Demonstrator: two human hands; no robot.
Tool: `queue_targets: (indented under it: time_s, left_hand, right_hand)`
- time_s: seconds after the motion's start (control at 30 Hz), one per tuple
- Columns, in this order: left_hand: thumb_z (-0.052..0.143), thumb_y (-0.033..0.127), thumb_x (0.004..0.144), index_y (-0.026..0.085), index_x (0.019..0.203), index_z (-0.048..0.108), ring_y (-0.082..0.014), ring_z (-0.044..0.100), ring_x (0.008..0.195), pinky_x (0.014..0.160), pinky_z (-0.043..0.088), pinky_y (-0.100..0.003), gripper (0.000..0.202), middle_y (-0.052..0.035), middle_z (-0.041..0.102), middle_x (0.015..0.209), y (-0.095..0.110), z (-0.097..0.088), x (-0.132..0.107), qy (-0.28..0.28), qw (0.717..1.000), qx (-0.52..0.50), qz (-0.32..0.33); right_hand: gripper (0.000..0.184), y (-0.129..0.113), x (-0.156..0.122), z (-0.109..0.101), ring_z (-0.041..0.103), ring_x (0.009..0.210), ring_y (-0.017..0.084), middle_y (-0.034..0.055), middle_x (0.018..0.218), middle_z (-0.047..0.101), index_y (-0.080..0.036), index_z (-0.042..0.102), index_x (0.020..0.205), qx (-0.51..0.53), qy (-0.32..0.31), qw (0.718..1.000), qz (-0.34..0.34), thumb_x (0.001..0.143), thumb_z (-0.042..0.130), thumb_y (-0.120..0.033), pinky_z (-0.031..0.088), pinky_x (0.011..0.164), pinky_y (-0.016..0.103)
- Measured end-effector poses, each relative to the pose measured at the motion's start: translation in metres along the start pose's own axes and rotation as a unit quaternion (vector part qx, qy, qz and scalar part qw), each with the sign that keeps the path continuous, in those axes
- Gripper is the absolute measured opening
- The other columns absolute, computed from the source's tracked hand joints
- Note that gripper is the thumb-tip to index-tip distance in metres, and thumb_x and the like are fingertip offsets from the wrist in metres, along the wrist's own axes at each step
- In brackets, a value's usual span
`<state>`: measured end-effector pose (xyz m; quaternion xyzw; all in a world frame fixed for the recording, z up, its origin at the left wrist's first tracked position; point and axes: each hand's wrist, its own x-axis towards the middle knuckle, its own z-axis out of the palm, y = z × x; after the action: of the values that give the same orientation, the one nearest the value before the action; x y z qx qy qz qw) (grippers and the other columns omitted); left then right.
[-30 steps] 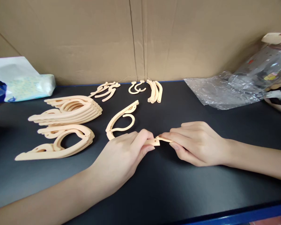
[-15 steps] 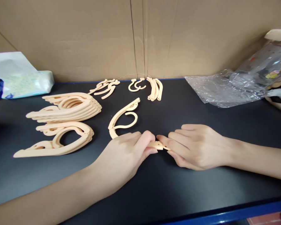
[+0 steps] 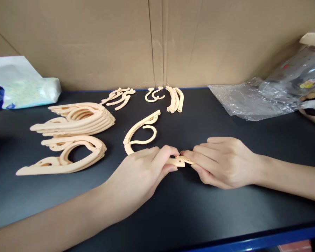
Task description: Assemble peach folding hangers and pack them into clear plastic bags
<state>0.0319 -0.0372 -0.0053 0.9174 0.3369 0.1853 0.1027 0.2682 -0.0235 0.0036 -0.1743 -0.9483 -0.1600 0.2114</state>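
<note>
My left hand (image 3: 144,171) is closed, its thumb and forefinger pinching a cream plastic hanger arm (image 3: 180,162) with a small hole near its end. My right hand (image 3: 223,162) is closed on another cream hanger piece (image 3: 187,160), which meets the end of that arm. Fingers cover most of both pieces. Just beyond my left hand is a cream folding hanger (image 3: 131,134) with a curved hook (image 3: 153,134). Its lower end passes behind my hand, so I cannot tell whether it joins the held arm.
Two stacks of folded hangers, an upper one (image 3: 76,127) and a lower one (image 3: 60,168), lie at left. Along the back are curved pieces (image 3: 120,96), loose hooks (image 3: 153,97) and hanger arms (image 3: 174,99). A tissue pack (image 3: 31,92) and clear plastic bag (image 3: 241,99) flank the black table (image 3: 173,217).
The right-hand piece has tilted up and now overlaps the end of the left-hand arm, where before they met almost end to end. The hooked hanger has shifted slightly right.
</note>
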Motion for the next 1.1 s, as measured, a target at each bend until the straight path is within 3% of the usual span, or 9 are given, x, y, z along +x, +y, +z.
queue_targets:
  time_s: [0.33, 0.77, 1.1]
  left_hand:
    - [0.039, 0.030, 0.105, 0.020, 0.117, 0.049, -0.0108, 0.072, 0.085, 0.069, 0.052, -0.019, 0.018, 0.0026, 0.074, 0.100, -0.0007, -0.0077, 0.0045, 0.009, 0.999, -0.023, -0.039]
    - [0.042, 0.026, 0.104, 0.020, 0.121, 0.049, -0.0110, 0.072, 0.088, 0.073, 0.053, -0.020, 0.019, 0.0019, 0.074, 0.102, -0.0046, -0.0044, 0.0024, 0.008, 1.000, -0.013, -0.014]
    - [0.036, 0.028, 0.105, 0.019, 0.115, 0.051, -0.0160, 0.072, 0.081, 0.068, 0.055, -0.028, 0.020, -0.0019, 0.075, 0.099, -0.0039, -0.0051, 0.0017, 0.009, 1.000, 0.023, -0.001]
  right_hand:
    - [0.030, 0.0028, -0.0051, 0.0025, 0.046, 0.050, 0.010, -0.0016, 0.065, 0.063, -0.015, 0.063, 0.087, 0.028, 0.002, 0.998, 0.062, 0.101, 0.036, -0.018, 0.035, 0.051, 0.026]
    - [0.029, 0.0022, -0.0039, 0.0002, 0.050, 0.052, 0.011, -0.0006, 0.065, 0.063, -0.013, 0.062, 0.088, 0.011, -0.005, 1.000, 0.005, 0.100, 0.037, -0.015, 0.034, 0.051, 0.028]
    - [0.026, 0.0012, -0.0043, -0.0001, 0.047, 0.049, 0.011, -0.0028, 0.062, 0.060, -0.010, 0.063, 0.091, -0.022, -0.007, 0.999, -0.023, 0.099, 0.038, -0.015, 0.032, 0.049, 0.030]
